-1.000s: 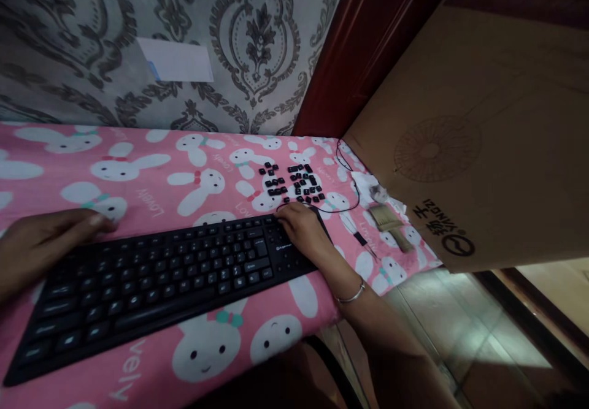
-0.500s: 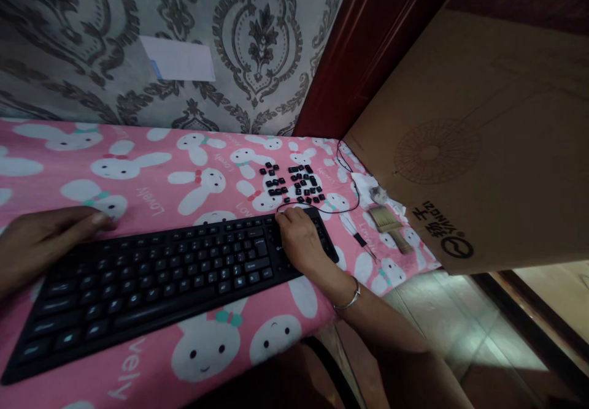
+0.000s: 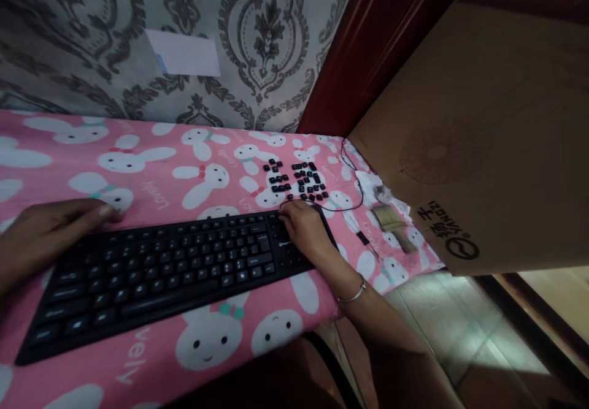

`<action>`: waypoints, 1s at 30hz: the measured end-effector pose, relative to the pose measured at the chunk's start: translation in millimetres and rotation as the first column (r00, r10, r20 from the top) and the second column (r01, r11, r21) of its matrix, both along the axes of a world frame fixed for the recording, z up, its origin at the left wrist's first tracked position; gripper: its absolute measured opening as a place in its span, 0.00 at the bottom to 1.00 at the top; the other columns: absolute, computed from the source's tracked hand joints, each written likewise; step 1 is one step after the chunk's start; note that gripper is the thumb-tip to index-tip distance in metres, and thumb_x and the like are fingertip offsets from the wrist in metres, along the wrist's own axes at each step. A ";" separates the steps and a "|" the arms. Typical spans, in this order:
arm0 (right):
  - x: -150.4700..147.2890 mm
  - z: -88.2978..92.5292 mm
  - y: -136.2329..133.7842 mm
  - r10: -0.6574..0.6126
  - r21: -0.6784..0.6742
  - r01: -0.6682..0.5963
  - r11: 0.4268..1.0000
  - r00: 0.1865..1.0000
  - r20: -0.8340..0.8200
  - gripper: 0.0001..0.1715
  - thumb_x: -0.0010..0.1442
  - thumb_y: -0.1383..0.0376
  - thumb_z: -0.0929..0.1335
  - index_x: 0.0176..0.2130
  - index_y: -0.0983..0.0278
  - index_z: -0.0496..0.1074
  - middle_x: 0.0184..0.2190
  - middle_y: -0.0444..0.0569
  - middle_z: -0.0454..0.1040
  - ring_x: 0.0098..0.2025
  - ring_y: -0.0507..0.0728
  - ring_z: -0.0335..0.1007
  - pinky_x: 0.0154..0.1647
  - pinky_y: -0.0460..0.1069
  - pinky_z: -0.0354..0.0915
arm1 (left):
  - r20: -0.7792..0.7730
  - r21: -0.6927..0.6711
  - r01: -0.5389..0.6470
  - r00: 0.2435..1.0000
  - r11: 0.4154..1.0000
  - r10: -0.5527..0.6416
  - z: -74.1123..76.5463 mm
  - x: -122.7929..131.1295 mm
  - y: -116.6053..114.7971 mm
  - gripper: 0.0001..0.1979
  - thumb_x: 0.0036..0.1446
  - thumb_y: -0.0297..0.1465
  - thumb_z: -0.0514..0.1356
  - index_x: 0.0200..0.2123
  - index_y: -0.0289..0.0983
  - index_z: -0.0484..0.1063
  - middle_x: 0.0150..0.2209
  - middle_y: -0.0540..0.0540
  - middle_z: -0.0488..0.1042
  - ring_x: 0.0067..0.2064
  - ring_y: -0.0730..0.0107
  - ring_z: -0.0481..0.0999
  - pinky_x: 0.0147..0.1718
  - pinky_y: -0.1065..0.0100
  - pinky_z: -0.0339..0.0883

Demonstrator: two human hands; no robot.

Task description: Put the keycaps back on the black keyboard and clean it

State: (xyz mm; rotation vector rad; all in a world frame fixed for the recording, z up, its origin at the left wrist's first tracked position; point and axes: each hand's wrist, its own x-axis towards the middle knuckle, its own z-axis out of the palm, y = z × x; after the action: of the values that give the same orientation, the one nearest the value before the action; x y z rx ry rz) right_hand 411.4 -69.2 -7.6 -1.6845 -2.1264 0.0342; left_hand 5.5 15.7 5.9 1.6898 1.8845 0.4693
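Keyboard (image 3: 179, 277), black, full-size: lies on the near half of a bench (image 3: 92, 366) covered in pink rabbit-print cloth, slanting from near left to far right.
Left hand (image 3: 59, 231): at the keyboard's far left edge, thumb stretched along it; whether the hidden fingers grip anything, cannot tell.
Right hand (image 3: 304, 228): well apart from the left, over the keyboard's right block, fingers bent down at its far edge; whether they pinch anything, cannot tell. Silver bangle (image 3: 356, 294) at the wrist.
Keycaps (image 3: 316, 178), loose, black: spread in two groups beyond the keyboard's far right part.
Cable (image 3: 361, 197), thin, black: curves right of the keycaps.
Brush (image 3: 389, 217), pale, flat: right of the keyboard, near a slim tool (image 3: 363, 237) with a dark band.
White paper (image 3: 365, 181): beyond the brush.
Cardboard box (image 3: 506, 121), printed: far right.
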 end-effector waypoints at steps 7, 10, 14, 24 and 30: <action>6.1 -4.3 0.7 -0.010 0.030 0.013 0.999 0.994 -0.106 0.09 0.65 0.73 0.65 0.39 0.63 0.75 0.39 0.52 0.76 0.43 0.59 0.70 0.44 0.52 0.65 | 0.028 -0.044 -0.036 0.999 0.998 0.037 4.7 5.8 -4.8 0.26 0.40 0.54 0.53 0.36 0.46 0.76 0.47 0.51 0.78 0.58 0.54 0.73 0.68 0.51 0.60; 2.9 -2.3 0.0 0.013 0.009 -0.012 1.000 0.998 -0.057 0.10 0.64 0.74 0.65 0.37 0.63 0.74 0.37 0.52 0.75 0.41 0.59 0.69 0.42 0.51 0.65 | 0.029 -0.047 -0.035 0.999 0.998 0.036 3.1 4.9 -4.2 0.27 0.40 0.55 0.53 0.36 0.46 0.76 0.47 0.51 0.78 0.58 0.53 0.73 0.69 0.50 0.59; -2.1 2.8 -3.6 0.012 0.032 -0.014 0.999 0.996 0.086 0.14 0.65 0.76 0.62 0.35 0.63 0.73 0.36 0.52 0.73 0.39 0.59 0.66 0.39 0.51 0.64 | 0.022 -0.045 -0.020 1.000 0.999 0.021 -1.5 -0.1 -0.7 0.26 0.41 0.54 0.53 0.37 0.46 0.76 0.48 0.51 0.78 0.58 0.55 0.73 0.69 0.50 0.59; -18.7 10.6 -11.2 0.060 -0.016 -0.059 0.998 0.927 0.369 0.17 0.62 0.80 0.60 0.38 0.67 0.74 0.37 0.58 0.72 0.41 0.63 0.64 0.42 0.55 0.63 | 0.046 -0.041 -0.044 0.998 0.998 0.046 1.5 3.9 -3.2 0.27 0.39 0.56 0.54 0.35 0.45 0.76 0.46 0.50 0.78 0.58 0.53 0.73 0.69 0.50 0.59; -25.5 -0.6 -19.0 -0.035 0.062 0.015 0.998 0.939 0.342 0.17 0.63 0.79 0.60 0.46 0.70 0.74 0.40 0.62 0.72 0.43 0.65 0.63 0.43 0.58 0.64 | 0.031 -0.065 0.006 0.999 0.998 -0.004 6.2 4.1 -3.6 0.24 0.43 0.52 0.53 0.37 0.45 0.75 0.48 0.50 0.77 0.60 0.54 0.71 0.70 0.48 0.57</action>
State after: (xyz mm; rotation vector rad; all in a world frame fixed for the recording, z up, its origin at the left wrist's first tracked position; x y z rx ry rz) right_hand 385.8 -88.2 -8.2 -1.7883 -2.3238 -0.3518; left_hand 9.6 12.2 12.1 1.6358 1.8525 0.4250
